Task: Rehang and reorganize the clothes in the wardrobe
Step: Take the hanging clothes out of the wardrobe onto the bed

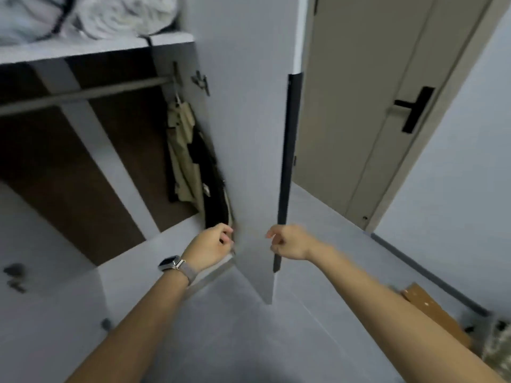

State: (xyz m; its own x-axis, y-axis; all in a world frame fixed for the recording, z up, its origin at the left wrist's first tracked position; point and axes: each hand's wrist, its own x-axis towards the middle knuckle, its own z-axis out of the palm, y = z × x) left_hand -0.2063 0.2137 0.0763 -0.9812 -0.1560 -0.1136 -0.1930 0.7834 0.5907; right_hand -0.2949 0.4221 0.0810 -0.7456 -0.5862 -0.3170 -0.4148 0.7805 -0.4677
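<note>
Fingers (226, 233) of left hand (210, 247) curl at hem of dark garment (213, 194), grip unclear. Right hand (290, 243) loosely curled, holding nothing, beside wardrobe door (249, 134). Beige garment (182, 150) hangs far right on rail (83, 96).

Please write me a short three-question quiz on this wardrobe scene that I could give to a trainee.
1. True or false: the hanging rail is packed with clothes along its whole length.
2. Where do the beige garment and black garment hang? A) at the rail's right end, next to the open wardrobe door; B) in the middle of the rail; C) on the room door's handle.
3. Fill in: the wrist with the watch belongs to the ___ hand.

Key:
1. False: most of the rail is bare.
2. A.
3. Left: the left hand reaches toward the garments' lower ends, while the right hand is by the wardrobe door's dark edge strip.
</note>
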